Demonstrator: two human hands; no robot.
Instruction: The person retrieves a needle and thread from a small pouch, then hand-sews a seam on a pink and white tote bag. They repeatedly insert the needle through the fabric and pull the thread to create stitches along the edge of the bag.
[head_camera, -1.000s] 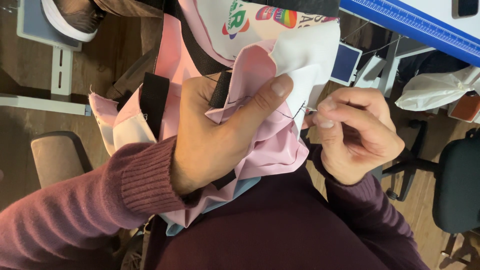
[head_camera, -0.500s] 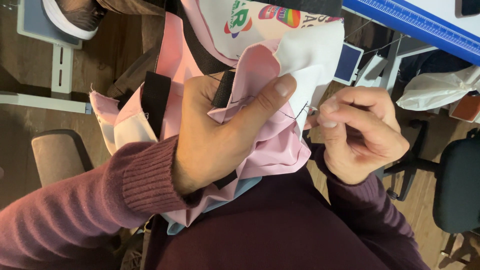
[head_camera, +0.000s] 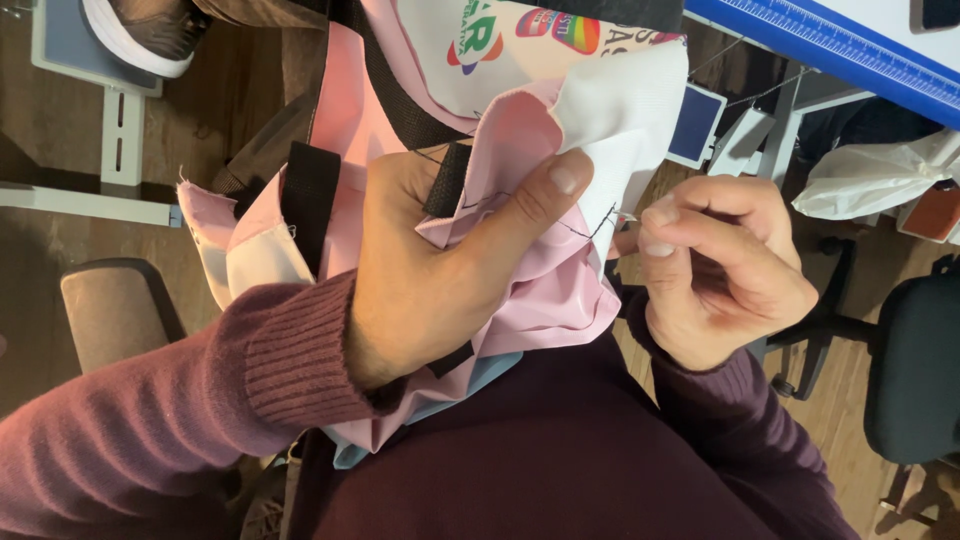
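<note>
My left hand (head_camera: 440, 270) grips a bunched pink and white fabric bag (head_camera: 560, 290) with black straps (head_camera: 310, 190), thumb pressed on the pink fold near the white panel (head_camera: 630, 120). A dark thread (head_camera: 590, 232) runs along the fabric's edge toward my right hand (head_camera: 720, 270). That hand's thumb and forefinger are pinched together right at the bag's right edge, apparently on a needle that is too small to make out. Both sleeves are dark maroon knit.
A blue ruler-edged table (head_camera: 820, 40) runs across the top right. A white plastic bag (head_camera: 880, 175) lies below it. A black office chair (head_camera: 910, 370) stands at right, a beige stool (head_camera: 115, 310) at left, and someone's shoe (head_camera: 140, 30) rests on a footrest at top left.
My right hand has shifted slightly, staying pinched at the fabric's edge. The left hand keeps the same grip on the bag.
</note>
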